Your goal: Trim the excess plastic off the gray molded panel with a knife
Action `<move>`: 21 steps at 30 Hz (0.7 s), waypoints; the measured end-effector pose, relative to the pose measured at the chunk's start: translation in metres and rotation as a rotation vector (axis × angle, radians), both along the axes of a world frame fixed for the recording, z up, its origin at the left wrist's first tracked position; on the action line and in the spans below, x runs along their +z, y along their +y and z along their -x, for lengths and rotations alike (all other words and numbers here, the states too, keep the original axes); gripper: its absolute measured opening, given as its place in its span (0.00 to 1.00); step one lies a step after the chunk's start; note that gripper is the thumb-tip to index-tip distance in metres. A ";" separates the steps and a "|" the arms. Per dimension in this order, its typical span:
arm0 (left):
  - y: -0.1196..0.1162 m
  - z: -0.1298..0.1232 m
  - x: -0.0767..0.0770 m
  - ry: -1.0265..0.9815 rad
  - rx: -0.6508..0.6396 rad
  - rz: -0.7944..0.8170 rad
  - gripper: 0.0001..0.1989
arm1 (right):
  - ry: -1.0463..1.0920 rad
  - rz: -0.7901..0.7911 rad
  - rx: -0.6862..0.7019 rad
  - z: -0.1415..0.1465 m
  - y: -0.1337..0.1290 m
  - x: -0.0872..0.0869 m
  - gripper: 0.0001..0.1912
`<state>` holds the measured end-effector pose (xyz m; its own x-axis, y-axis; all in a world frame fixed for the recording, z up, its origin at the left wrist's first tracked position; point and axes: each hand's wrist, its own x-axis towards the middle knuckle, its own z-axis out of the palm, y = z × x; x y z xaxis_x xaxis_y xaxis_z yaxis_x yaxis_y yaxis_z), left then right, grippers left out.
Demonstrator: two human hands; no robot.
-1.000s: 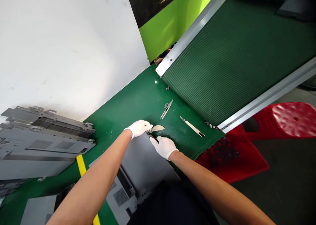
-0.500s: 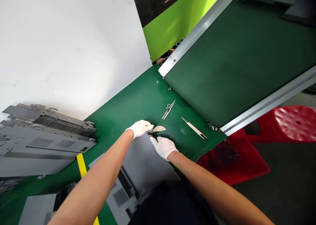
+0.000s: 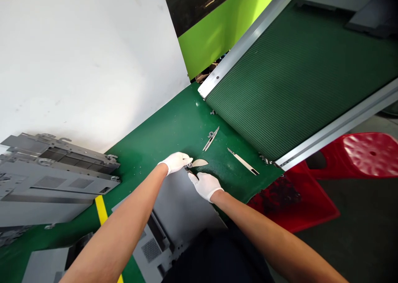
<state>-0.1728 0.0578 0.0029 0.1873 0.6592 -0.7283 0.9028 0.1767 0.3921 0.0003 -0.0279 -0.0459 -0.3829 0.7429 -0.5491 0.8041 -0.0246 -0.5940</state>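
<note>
Both my hands wear white gloves and meet at the far end of a large grey plastic panel (image 3: 186, 208). My left hand (image 3: 176, 163) is closed, its fingertips pinching a small grey plastic part (image 3: 188, 165). A pale, leaf-shaped blade (image 3: 200, 163) points right from beside that part; whether it is held cannot be seen. My right hand (image 3: 207, 186) is closed just below, thumb and fingers together near a dark narrow piece, its grip mostly hidden. Farther off on the green table (image 3: 168, 121) lie a craft knife (image 3: 244, 162) and another slim knife (image 3: 211, 139) with a grey clip-like bit against it.
A ribbed green conveyor (image 3: 298, 76) with metal rails slopes at right. Stacked grey panels (image 3: 59, 179) stand at left against a white wall (image 3: 87, 59). A red bin (image 3: 298, 204) and red stool (image 3: 370, 154) are below right. Yellow tape (image 3: 101, 208) crosses the table.
The view has shifted slightly. My hands keep nearly the same pose around the small grey part and the panel's end.
</note>
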 end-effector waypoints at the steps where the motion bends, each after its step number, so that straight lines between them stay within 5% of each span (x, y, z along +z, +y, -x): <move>1: 0.000 0.000 0.000 0.000 0.009 -0.001 0.24 | 0.004 0.003 -0.001 0.001 0.000 0.001 0.41; 21: 0.001 -0.003 -0.010 0.032 -0.009 -0.005 0.25 | -0.043 -0.063 0.012 0.009 0.006 -0.008 0.41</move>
